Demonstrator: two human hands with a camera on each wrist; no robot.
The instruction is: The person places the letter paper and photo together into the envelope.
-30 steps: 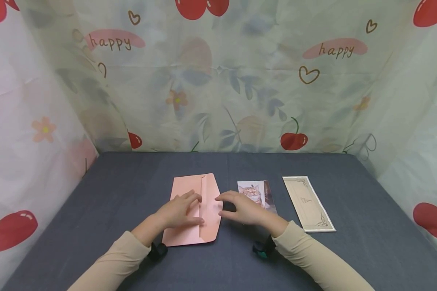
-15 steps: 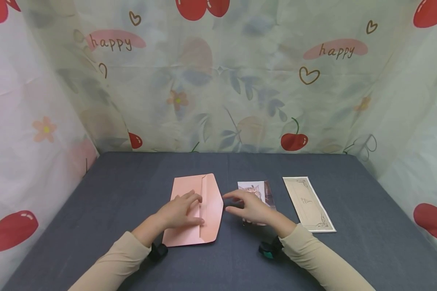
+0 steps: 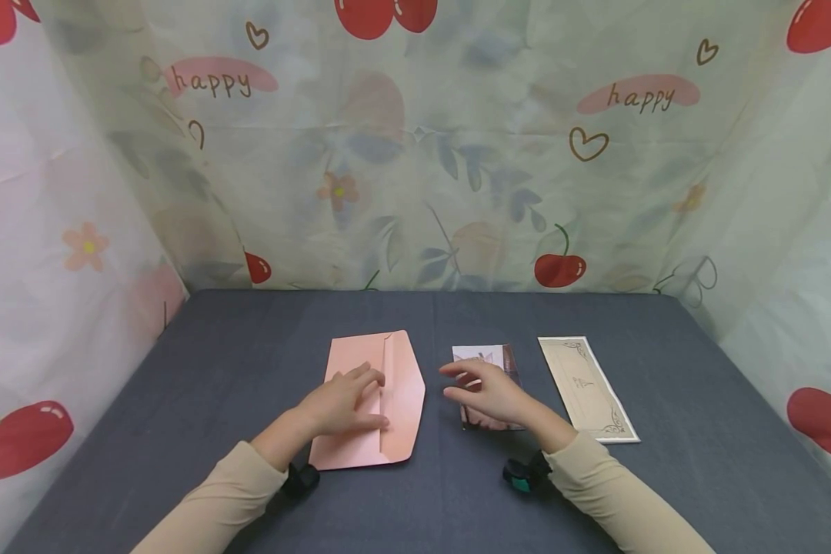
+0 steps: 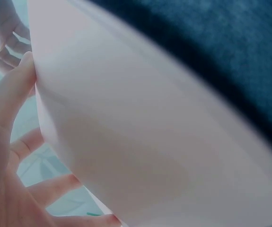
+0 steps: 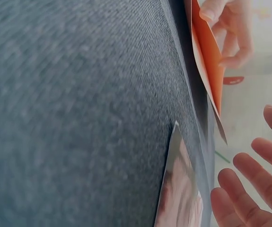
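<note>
A pink envelope [image 3: 399,408] lies left of the table's middle, its flap extended to the right. My left hand [image 3: 342,400] rests on it with fingers and thumb spread; in the left wrist view their tips [image 4: 72,182] touch the pink paper. From the right wrist view, the envelope's mouth gapes and shows an orange inside [image 5: 211,61]. My right hand [image 3: 488,392] hovers over a cat photo card [image 3: 481,352], fingers loosely bent and holding nothing. It covers the card's middle. The right wrist view shows that hand [image 5: 254,189] apart from the card [image 5: 176,194].
A long cream card with ornate corners [image 3: 585,388] lies to the right, close to my right forearm. Dark grey cloth [image 3: 249,346] covers the table. A patterned curtain [image 3: 415,192] stands behind it and along both sides.
My right hand has drawn away from the envelope's flap, moving right until it is above the photo card. The left hand stays in place on the envelope.
</note>
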